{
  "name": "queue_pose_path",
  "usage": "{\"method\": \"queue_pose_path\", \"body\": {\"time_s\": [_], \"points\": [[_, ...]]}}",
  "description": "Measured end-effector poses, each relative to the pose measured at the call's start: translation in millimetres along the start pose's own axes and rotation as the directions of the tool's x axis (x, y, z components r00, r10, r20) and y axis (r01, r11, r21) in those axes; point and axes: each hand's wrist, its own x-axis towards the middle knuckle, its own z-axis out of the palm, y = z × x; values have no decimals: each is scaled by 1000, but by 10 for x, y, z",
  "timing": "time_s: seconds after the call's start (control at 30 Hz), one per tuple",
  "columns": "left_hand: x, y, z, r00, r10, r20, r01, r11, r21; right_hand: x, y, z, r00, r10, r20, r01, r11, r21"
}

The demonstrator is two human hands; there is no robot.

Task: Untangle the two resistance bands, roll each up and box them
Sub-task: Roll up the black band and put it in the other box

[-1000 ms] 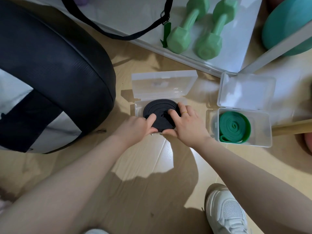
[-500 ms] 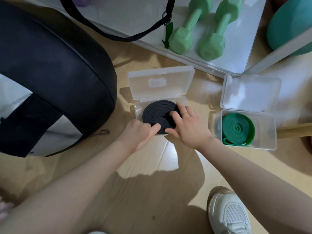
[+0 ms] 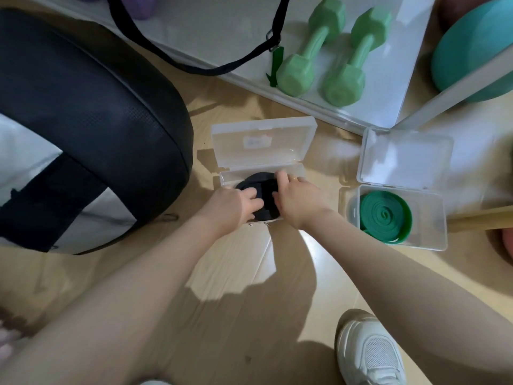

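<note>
The rolled black band (image 3: 266,202) lies in the base of a clear plastic box (image 3: 301,169) on the wooden floor, its hinged lid (image 3: 263,143) standing open behind. My left hand (image 3: 230,207) presses its fingers onto the coil's left side. My right hand (image 3: 297,201) presses on the right side, thumb on top and fingertips at the far edge. Both hands hide much of the coil. The rolled green band (image 3: 384,215) sits in a second clear box (image 3: 441,218) to the right, with its lid (image 3: 402,157) open.
A big black and grey bag (image 3: 83,120) fills the left, its strap (image 3: 194,65) looping over a white shelf base. Two green dumbbells (image 3: 305,62) lie on that base. A teal ball (image 3: 472,51) is at top right, a wooden stick (image 3: 480,220) at right, my white shoe (image 3: 369,354) below.
Both hands have slid further onto the black coil and cover more of it, pushing it down into the box. The green band has not moved.
</note>
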Motion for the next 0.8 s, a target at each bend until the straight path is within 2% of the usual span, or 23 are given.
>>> {"method": "queue_pose_path", "body": {"time_s": [0.1,0.2,0.27,0.33,0.4,0.43,0.5,0.57,0.63,0.73,0.8], "points": [[-11,-46,-51,996,72,-61,-76,995,-61,103,-1,24,1000,9,12,-8,994,-107],[23,-80,11,998,48,35,-46,997,-59,144,34,90,1000,-20,-19,16,988,-152],[12,-91,-32,989,137,54,-132,988,-84,165,40,120,998,-32,-55,23,988,-153],[22,-131,-19,987,157,-22,-158,987,-33,200,37,127,998,-18,-67,11,993,-115],[22,-139,3,984,178,7,-177,983,-57,237,38,117,997,4,-77,-12,994,-108],[33,-120,-1,986,165,19,-163,985,-64,245,36,106,996,11,-88,-20,994,-112],[73,-105,9,991,100,92,-104,994,31,245,38,65,995,28,-100,-39,993,-111],[108,-102,-16,985,98,141,-104,994,36,237,46,33,994,31,-108,-41,995,-96],[97,-137,-37,982,101,162,-104,995,9,224,51,38,980,-11,-198,-3,997,-71],[27,-249,-62,987,108,116,-105,994,-29,209,93,94,942,-75,-328,44,994,-102],[-20,-277,-45,997,70,45,-67,996,-60,196,162,163,946,-63,-318,45,997,-63]]}}
